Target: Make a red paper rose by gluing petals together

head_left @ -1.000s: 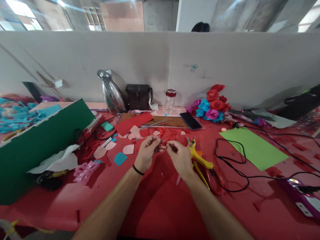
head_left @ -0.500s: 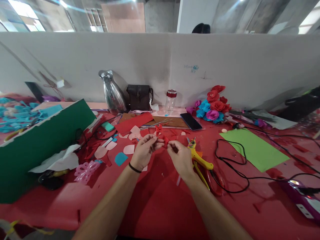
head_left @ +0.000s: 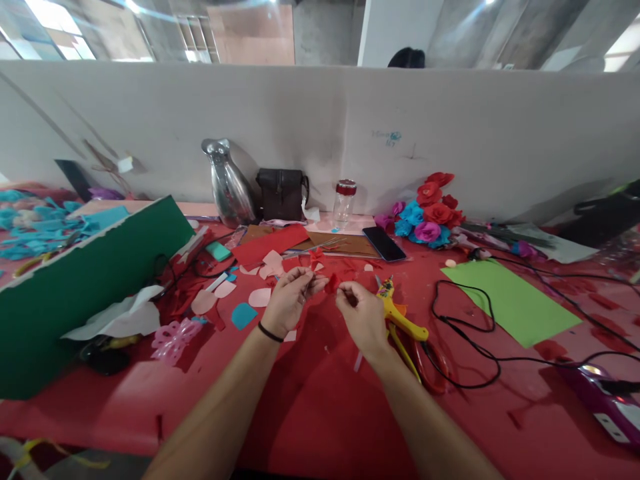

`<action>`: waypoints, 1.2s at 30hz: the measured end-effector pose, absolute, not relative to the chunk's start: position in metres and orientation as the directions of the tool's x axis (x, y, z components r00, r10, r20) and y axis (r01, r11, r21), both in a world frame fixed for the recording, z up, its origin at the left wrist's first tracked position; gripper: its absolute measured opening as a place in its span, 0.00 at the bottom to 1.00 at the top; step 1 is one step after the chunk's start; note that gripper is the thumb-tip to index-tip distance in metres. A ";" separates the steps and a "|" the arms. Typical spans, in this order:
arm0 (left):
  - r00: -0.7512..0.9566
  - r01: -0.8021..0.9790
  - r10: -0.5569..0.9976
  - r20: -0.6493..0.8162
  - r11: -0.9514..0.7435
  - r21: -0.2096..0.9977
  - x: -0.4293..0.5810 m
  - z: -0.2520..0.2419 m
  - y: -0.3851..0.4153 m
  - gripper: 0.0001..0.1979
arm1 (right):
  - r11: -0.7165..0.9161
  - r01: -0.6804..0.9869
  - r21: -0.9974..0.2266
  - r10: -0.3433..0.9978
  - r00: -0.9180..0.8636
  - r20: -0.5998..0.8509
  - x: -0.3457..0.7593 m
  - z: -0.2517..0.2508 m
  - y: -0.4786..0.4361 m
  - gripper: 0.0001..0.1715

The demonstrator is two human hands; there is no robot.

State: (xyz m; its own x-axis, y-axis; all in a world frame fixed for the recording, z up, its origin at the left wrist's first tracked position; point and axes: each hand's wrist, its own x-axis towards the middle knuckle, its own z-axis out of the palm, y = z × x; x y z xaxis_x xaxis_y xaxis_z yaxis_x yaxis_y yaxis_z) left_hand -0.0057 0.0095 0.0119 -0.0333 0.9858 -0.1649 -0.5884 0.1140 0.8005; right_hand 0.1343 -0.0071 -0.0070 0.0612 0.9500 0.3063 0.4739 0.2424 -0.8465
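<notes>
My left hand (head_left: 293, 297), with a dark band at the wrist, is pinched closed above the middle of the red table. What its fingertips hold is too small to make out. My right hand (head_left: 364, 313) faces it, thumb and fingers pinched on the edge of a small red paper piece (head_left: 333, 283) between the two hands. Just beyond the left fingertips is a crumpled red paper bit (head_left: 317, 256). A yellow glue gun (head_left: 407, 325) with a black cord lies right beside my right hand. Pink paper petals (head_left: 260, 297) and a blue petal (head_left: 244, 316) lie left of my left hand.
A phone (head_left: 384, 243), glass jar (head_left: 344, 203), black bag (head_left: 281, 193) and steel jug (head_left: 230, 187) stand or lie at the back. Paper flowers (head_left: 433, 213) are back right. A green sheet (head_left: 515, 303), loose cords and a purple power strip (head_left: 607, 403) lie right; a green board (head_left: 100, 287) left.
The view has shifted slightly. Both hands keep nearly the same place and pinch; the red paper piece between them looks turned a little.
</notes>
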 end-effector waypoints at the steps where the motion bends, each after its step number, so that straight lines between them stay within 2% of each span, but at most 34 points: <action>1: -0.057 -0.600 0.984 -0.171 0.103 0.793 -0.008 0.013 0.011 0.06 | 0.232 0.476 -0.848 0.952 0.068 0.299 0.135 -0.007 -0.007 0.11; 11: -0.255 -0.750 0.948 -0.192 -0.069 0.658 -0.029 0.030 0.018 0.10 | 0.102 0.395 -0.913 0.982 0.104 0.155 0.138 -0.023 0.004 0.10; 13: -0.240 -0.754 0.952 -0.190 -0.059 0.654 -0.026 0.030 0.016 0.09 | 0.115 0.371 -0.922 0.975 0.137 0.177 0.136 -0.025 0.005 0.14; 15: -0.189 -0.739 0.962 -0.195 -0.009 0.673 -0.020 0.027 0.014 0.08 | 0.158 0.315 -0.936 0.958 0.180 0.223 0.134 -0.023 0.004 0.22; 17: -0.128 -0.726 0.972 -0.199 0.045 0.687 -0.013 0.023 0.011 0.08 | 0.151 0.155 -0.976 0.966 0.185 0.179 0.130 -0.019 0.001 0.28; 18: -0.104 -0.723 0.976 -0.194 0.059 0.688 -0.009 0.021 0.010 0.08 | 0.112 0.035 -0.993 0.982 0.148 0.116 0.128 -0.017 -0.001 0.27; 21: -0.038 -0.712 0.982 -0.183 0.102 0.695 -0.001 0.016 0.005 0.06 | -0.072 -0.287 -0.955 0.997 -0.059 -0.058 0.123 -0.010 -0.006 0.18; 23: -0.006 -0.708 0.982 -0.189 0.129 0.695 0.003 0.015 0.003 0.05 | -0.121 -0.391 -0.912 0.989 -0.123 -0.078 0.122 -0.009 -0.006 0.14; 25: 0.010 -0.703 0.981 -0.196 0.146 0.696 0.005 0.015 0.001 0.05 | -0.094 -0.440 -0.893 0.995 -0.078 -0.066 0.123 -0.009 -0.005 0.14; 28: 0.007 -0.642 0.984 -0.176 0.139 0.754 0.007 0.015 -0.002 0.05 | 0.030 -0.382 -0.924 0.997 0.072 0.002 0.128 -0.008 -0.003 0.13; 31: -0.029 -0.502 0.993 -0.116 0.085 0.860 0.010 0.014 -0.005 0.08 | 0.204 -0.107 -0.973 0.976 0.104 0.193 0.135 -0.004 -0.005 0.11; 34: -0.071 -0.394 0.995 -0.065 0.032 0.918 0.013 0.012 -0.007 0.10 | 0.405 0.231 -0.885 0.908 0.012 0.419 0.140 0.001 -0.009 0.08; 36: -0.078 -0.359 0.996 -0.046 0.015 0.933 0.014 0.011 -0.008 0.10 | 0.502 0.370 -0.782 0.846 -0.024 0.532 0.140 0.003 -0.012 0.08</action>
